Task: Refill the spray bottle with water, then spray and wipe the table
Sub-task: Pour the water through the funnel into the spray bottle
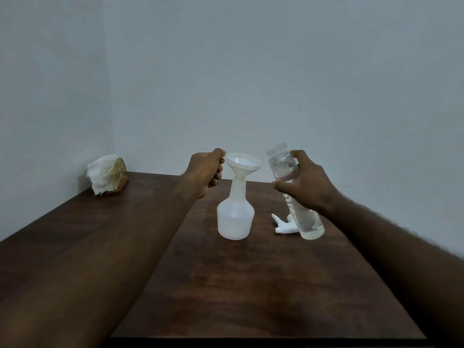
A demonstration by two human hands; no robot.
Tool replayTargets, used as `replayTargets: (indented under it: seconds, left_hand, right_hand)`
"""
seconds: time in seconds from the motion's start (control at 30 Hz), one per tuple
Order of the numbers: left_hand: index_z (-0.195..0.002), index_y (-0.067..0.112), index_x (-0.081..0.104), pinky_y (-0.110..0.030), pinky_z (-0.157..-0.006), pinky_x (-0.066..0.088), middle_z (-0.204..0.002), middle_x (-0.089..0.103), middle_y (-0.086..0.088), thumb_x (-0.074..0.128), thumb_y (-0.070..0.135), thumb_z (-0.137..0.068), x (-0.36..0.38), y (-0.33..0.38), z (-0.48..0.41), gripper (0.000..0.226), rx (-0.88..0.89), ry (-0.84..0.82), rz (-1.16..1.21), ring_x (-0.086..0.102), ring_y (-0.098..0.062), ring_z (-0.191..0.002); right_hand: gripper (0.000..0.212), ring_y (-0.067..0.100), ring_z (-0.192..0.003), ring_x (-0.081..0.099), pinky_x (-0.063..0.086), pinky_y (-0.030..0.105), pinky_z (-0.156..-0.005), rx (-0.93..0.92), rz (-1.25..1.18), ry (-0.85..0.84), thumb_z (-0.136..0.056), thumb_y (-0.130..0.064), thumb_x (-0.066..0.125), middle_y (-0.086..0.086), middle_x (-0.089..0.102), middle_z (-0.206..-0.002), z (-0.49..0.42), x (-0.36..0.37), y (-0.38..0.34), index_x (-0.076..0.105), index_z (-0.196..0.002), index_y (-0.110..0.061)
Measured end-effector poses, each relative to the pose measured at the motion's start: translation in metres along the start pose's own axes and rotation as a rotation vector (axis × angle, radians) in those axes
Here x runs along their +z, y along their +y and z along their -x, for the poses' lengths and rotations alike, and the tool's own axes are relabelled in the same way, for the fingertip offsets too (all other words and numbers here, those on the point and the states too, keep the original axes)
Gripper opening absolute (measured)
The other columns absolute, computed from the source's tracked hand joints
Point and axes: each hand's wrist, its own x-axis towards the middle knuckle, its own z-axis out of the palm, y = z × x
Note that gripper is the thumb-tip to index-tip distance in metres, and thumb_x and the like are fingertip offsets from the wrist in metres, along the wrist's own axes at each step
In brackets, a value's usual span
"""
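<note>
A white translucent spray bottle stands uncapped at the middle of the dark wooden table, with a white funnel set in its neck. My left hand pinches the funnel's left rim. To the right stands a tall clear water bottle, open at the top and mostly full, leaning slightly left. My right hand grips its upper part. The white spray head lies on the table between the two bottles, partly behind the water bottle.
A gold wire holder with white napkins sits at the far left corner against the wall. Walls close the table on the left and at the back. The table's near edge runs along the bottom.
</note>
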Motion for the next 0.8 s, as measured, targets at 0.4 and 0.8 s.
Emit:
replayTargets:
  seconds: [0.4, 0.8]
  left_hand:
    - [-0.069, 0.012, 0.053, -0.021, -0.043, 0.036, -0.060, 0.050, -0.001, 0.054, 0.017, -0.086, 0.004, 0.003, -0.002, 0.018, 0.032, -0.028, 0.034, 0.044, -0.013, -0.047]
    - [-0.070, 0.009, 0.053, -0.018, -0.042, 0.045, -0.064, 0.054, -0.005, 0.051, 0.011, -0.088, 0.000, 0.002, -0.002, 0.018, -0.005, -0.025, 0.120, 0.054, -0.015, -0.051]
  right_hand:
    - [0.070, 0.013, -0.093, 0.064, 0.049, 0.030, -0.080, -0.043, 0.080, -0.093, -0.072, -0.032, 0.080, -0.001, 0.072, -0.100, -0.023, -0.005, -0.005, 0.043, -0.132, -0.030]
    - [0.076, 0.012, -0.089, 0.062, 0.047, 0.025, -0.075, -0.093, 0.230, -0.165, -0.071, -0.031, 0.081, 0.002, 0.070, -0.103, -0.036, -0.013, -0.018, 0.045, -0.137, -0.031]
